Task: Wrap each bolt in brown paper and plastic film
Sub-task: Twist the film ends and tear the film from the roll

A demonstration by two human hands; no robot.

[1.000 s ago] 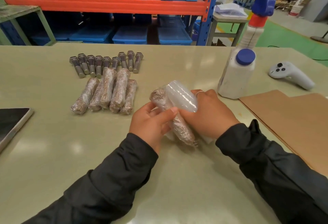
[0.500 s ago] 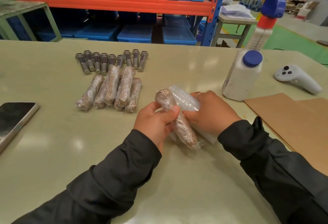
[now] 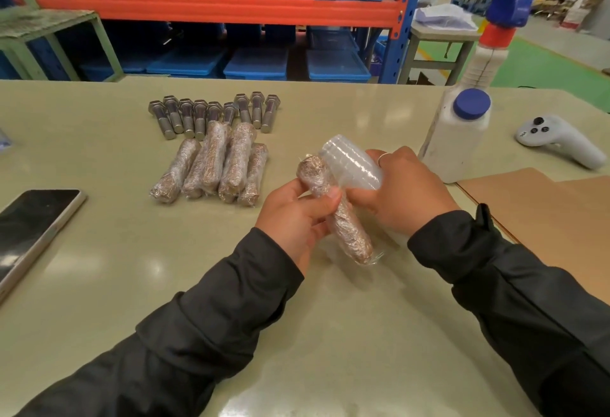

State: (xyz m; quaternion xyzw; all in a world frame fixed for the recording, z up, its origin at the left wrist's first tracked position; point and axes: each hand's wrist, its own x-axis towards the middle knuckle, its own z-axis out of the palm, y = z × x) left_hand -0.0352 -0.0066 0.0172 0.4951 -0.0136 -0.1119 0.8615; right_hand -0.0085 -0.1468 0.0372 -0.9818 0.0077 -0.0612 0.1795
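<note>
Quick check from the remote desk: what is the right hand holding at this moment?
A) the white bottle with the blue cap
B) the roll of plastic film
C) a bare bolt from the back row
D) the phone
B: the right hand grips the roll of plastic film against the wrapped bolt, which the left hand holds; the white bottle stands untouched.

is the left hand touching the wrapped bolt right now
Touching. The head view shows the left hand gripping the wrapped bolt, thumb pressed across its upper part.
</note>
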